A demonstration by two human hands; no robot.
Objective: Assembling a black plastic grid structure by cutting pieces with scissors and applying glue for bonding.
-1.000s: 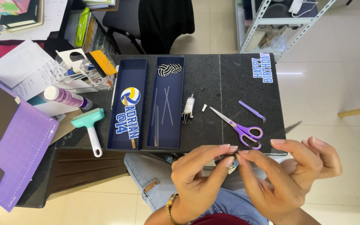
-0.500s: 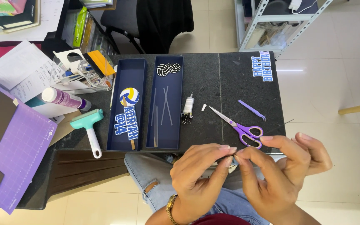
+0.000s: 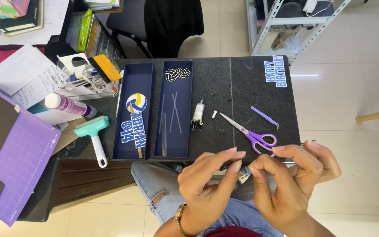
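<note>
Fingers (image 3: 235, 160) of the left hand (image 3: 207, 184) curl in to meet those of the right hand (image 3: 290, 175) at the lower middle of the frame, thumb and forefinger tips nearly closed together on both sides. Something very small seems pinched between them, with a thin dark stick (image 3: 307, 142) poking out past the right hand, but what exactly each hand has hold of cannot be told.

Just above the hands, on the dark surface (image 3: 242, 83), lie purple-handled scissors (image 3: 253, 134), blades shut, with a purple tweezer-like tool (image 3: 265, 117) to their upper right and a small white bottle (image 3: 197, 114) to their left.

Two long navy trays stand side by side left of centre. The left tray (image 3: 134, 74) holds a blue-and-white lettered paper topper with a volleyball (image 3: 136, 118) on a stick. The right tray (image 3: 184, 151) holds a black-and-white volleyball cutout (image 3: 177, 73) at its top end and several thin clear sticks (image 3: 172, 114) lower down.

At the upper right of the surface lies a blue lettered banner cutout (image 3: 275, 71). Left of the trays are a teal roller (image 3: 94, 134), a purple glue bottle (image 3: 69, 105) and a clear bin of tools (image 3: 88, 77). A purple cutting mat (image 3: 23, 162) fills the lower left.
</note>
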